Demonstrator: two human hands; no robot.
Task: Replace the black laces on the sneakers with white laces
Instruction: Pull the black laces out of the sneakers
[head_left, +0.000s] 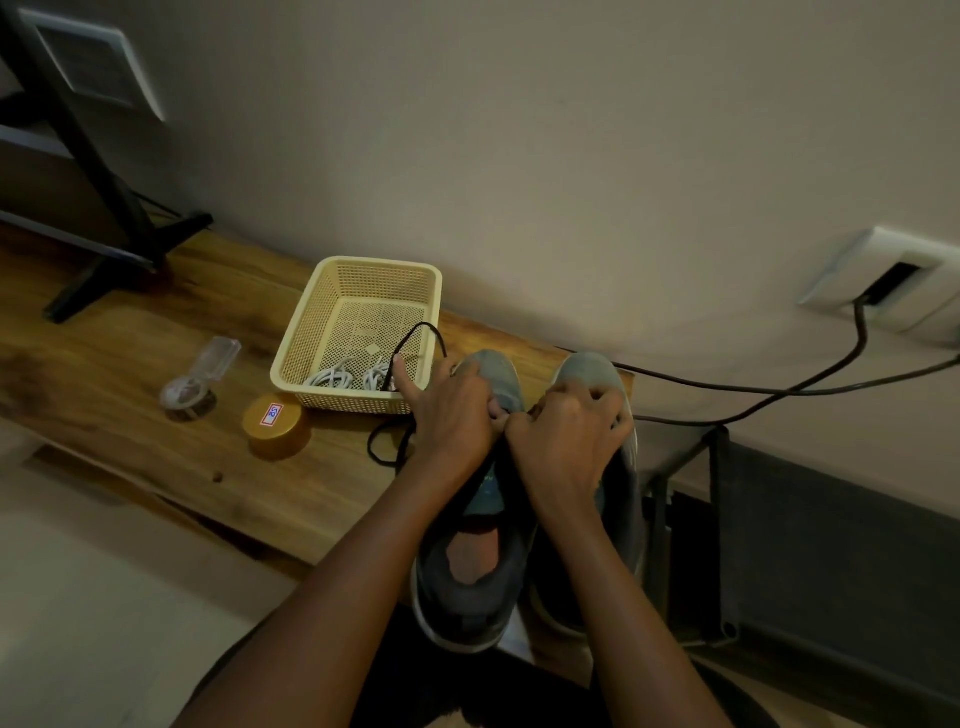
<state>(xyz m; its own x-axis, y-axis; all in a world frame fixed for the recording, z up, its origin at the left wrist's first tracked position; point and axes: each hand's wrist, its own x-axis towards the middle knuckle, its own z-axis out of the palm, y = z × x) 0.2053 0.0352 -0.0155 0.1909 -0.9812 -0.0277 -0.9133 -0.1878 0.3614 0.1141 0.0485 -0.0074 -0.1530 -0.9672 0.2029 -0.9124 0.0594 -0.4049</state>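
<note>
So, hands: the left hand (452, 415) and right hand (569, 436) are close together and touch each other, on top of the two sneakers.
Left hand: its fingers are curled and it seems to pinch the black lace (423, 327); the pointing finger sticks out toward the basket.
Right hand: its fingers are curled over the front of the right sneaker (592, 371), holding it down.
Left sneaker (467, 613): under the left hand, with its heel toward the person.
Black lace: it loops out past the left hand, over the basket edge and down onto the desk (130, 332).
White laces (345, 376): in the basket (363, 263), just beyond the left hand, not used yet.
How to do it well: I think it is best to keep the shoe steady and pull the lace out slowly, one hole at a time, so it does not knot. Keep the loose black lace away from the white ones.
Gold lid (275, 426): left of the left hand. Its sticker has red and blue letters, maybe "SR", but it is hard to read.
Sneaker brand: none that I can read.
</note>
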